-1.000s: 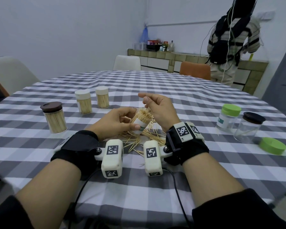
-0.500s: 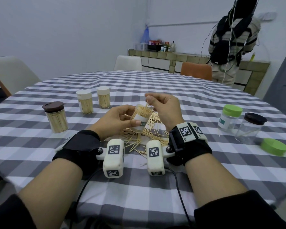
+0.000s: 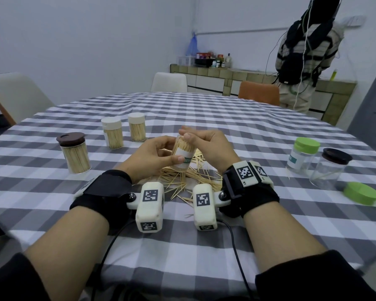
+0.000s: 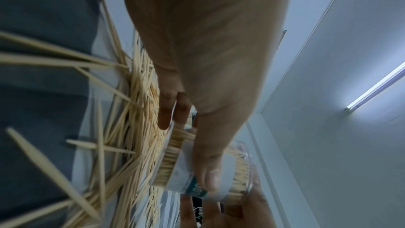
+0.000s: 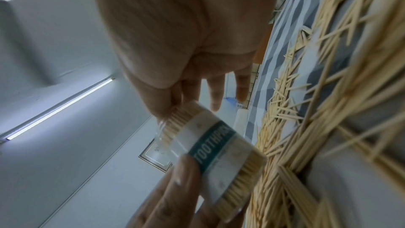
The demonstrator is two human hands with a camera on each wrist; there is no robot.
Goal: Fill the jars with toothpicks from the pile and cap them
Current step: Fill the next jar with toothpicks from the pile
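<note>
Clear labelled jar (image 3: 182, 156) packed with toothpicks, uncapped, tilted in left hand (image 3: 152, 155)

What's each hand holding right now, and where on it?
Left hand grips the toothpick jar round its labelled middle, thumb on the label. Right hand pinches at the jar's open mouth, fingertips on the toothpick tips.

Pale walls (image 3: 74, 40), checked round table (image 3: 226, 127), orange chair (image 3: 258, 95), tiled counter (image 3: 237, 72)
</note>
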